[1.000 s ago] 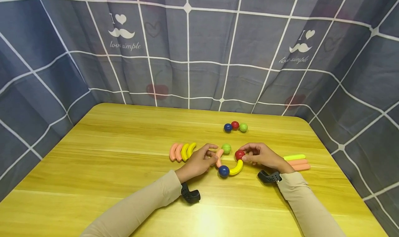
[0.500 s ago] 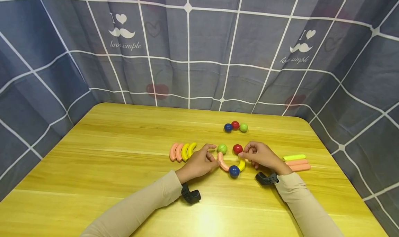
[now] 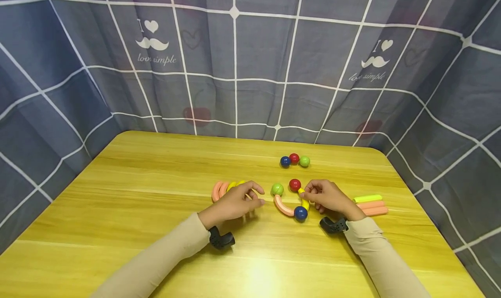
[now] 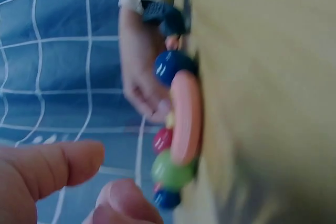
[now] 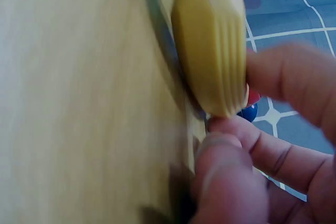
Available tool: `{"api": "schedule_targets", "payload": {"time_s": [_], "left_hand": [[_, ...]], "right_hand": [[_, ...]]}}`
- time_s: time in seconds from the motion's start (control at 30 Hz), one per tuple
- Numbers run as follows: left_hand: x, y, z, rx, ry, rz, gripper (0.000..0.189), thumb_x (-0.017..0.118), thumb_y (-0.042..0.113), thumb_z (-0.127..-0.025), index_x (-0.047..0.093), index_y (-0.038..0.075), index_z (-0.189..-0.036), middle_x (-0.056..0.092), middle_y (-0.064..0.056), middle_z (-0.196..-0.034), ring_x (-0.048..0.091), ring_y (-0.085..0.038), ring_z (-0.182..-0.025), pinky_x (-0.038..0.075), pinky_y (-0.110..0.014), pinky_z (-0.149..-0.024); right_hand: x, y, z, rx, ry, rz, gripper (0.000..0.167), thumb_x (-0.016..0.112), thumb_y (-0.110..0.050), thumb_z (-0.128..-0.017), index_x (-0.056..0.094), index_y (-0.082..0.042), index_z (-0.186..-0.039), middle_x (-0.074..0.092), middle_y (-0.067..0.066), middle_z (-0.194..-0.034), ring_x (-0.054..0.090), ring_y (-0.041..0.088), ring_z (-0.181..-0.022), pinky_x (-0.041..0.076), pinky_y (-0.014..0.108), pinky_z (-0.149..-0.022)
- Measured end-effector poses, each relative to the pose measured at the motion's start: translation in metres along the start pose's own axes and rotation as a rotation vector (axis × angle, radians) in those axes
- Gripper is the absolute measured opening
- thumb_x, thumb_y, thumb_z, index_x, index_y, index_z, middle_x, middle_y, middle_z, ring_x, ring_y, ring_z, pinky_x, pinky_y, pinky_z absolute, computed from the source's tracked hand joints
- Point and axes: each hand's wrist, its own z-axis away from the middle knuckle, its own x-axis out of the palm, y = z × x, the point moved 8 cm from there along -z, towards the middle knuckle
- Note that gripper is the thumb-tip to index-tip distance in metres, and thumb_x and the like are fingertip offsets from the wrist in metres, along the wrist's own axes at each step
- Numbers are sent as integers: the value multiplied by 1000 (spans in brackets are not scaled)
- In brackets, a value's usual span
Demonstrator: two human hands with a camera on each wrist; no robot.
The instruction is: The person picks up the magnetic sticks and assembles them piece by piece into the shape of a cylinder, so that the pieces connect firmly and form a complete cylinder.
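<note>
A partial ring lies on the table: a green ball (image 3: 277, 189), a curved pink rod (image 3: 282, 206), a blue ball (image 3: 300, 213), a curved yellow rod (image 3: 305, 205) and a red ball (image 3: 295, 185). Its gap lies between the green and red balls. My right hand (image 3: 328, 198) pinches the yellow rod between thumb and fingers; the right wrist view shows this yellow rod (image 5: 212, 51) large. Left of the ring, my left hand (image 3: 231, 203) holds nothing, fingers loosely bent. In the left wrist view the pink rod (image 4: 186, 119) stands beyond its fingertips.
Curved pink rods (image 3: 216, 192) and yellow ones lie partly behind my left hand. Three balls, among them a second red ball (image 3: 294, 158), sit farther back. Straight rods, one a yellow-green rod (image 3: 368, 198), lie right of my right hand. A checked curtain (image 3: 254, 98) borders the wooden table (image 3: 156, 167).
My left hand has let go of the pink rod and drawn back left. My right hand has gone from the red ball to the yellow rod. The ring has turned, its blue ball shifting right.
</note>
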Motion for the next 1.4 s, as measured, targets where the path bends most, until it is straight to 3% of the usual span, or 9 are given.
{"api": "schedule_targets", "payload": {"time_s": [0.27, 0.43, 0.57, 0.73, 0.87, 1.0, 1.13, 1.23, 1.4], "left_hand": [[-71, -23, 10, -46, 170, -126, 35, 66, 21, -109, 66, 2, -138, 66, -11, -111, 59, -22, -74, 47, -30, -62], [-100, -44, 16, -105, 251, -268, 39, 65, 24, -109, 65, 2, -141, 66, -20, -127, 68, -36, -106, 56, -42, -79], [-104, -55, 17, -137, 212, -303, 49, 65, 25, -109, 60, -4, -148, 63, -28, -141, 59, -47, -134, 53, -57, -104], [-101, -58, 16, -139, 137, -345, 57, 67, 24, -108, 55, -12, -150, 60, -32, -145, 56, -48, -137, 48, -58, -113], [-101, -60, 17, -161, 120, -306, 55, 67, 18, -108, 53, -13, -151, 58, -34, -148, 66, -43, -125, 59, -49, -100], [-103, -60, 21, -188, 138, -289, 49, 64, 11, -109, 53, -14, -150, 62, -32, -142, 73, -29, -99, 64, -35, -79], [-104, -53, 23, -169, 163, -377, 41, 63, 10, -109, 61, -13, -143, 71, -23, -126, 71, -21, -92, 63, -35, -82], [-104, -47, 24, -146, 184, -412, 38, 62, 12, -111, 63, -12, -141, 73, -21, -121, 72, -25, -94, 62, -40, -86], [-105, -34, 26, -95, 243, -379, 41, 58, 20, -114, 59, -6, -145, 75, -19, -113, 73, -29, -91, 58, -39, -74]], "right_hand": [[-1, -2, -2, -12, 32, -12, 31, 66, -22, -111, 69, 4, -127, 58, 6, -69, 54, 15, -53, 53, 27, -48], [-1, -7, 2, 18, -22, 33, 56, 66, -36, -110, 58, 7, -145, 61, 9, -82, 60, 19, -58, 59, 32, -55], [1, -15, 6, -3, -85, 136, 75, 80, -43, -98, 56, 10, -145, 60, 7, -90, 60, 18, -66, 55, 31, -61], [2, -20, 6, -58, -135, 181, 76, 83, -41, -96, 55, 11, -145, 59, 5, -91, 54, 18, -70, 47, 29, -62], [2, -18, 5, -67, -137, 131, 70, 81, -32, -99, 55, 12, -146, 58, 7, -95, 55, 18, -71, 53, 28, -60], [2, -14, 3, -54, -124, 50, 62, 79, -22, -100, 55, 13, -146, 58, 10, -101, 58, 19, -72, 58, 30, -60], [2, -12, 2, -49, -112, -5, 56, 76, -15, -101, 57, 13, -144, 58, 12, -104, 59, 18, -75, 61, 31, -62], [3, -11, 1, -65, -117, -16, 53, 76, -12, -100, 57, 14, -143, 58, 12, -105, 59, 17, -77, 62, 32, -64], [5, -11, 0, -100, -141, -14, 51, 75, -9, -98, 59, 14, -141, 61, 12, -105, 60, 15, -77, 62, 31, -63]]}}
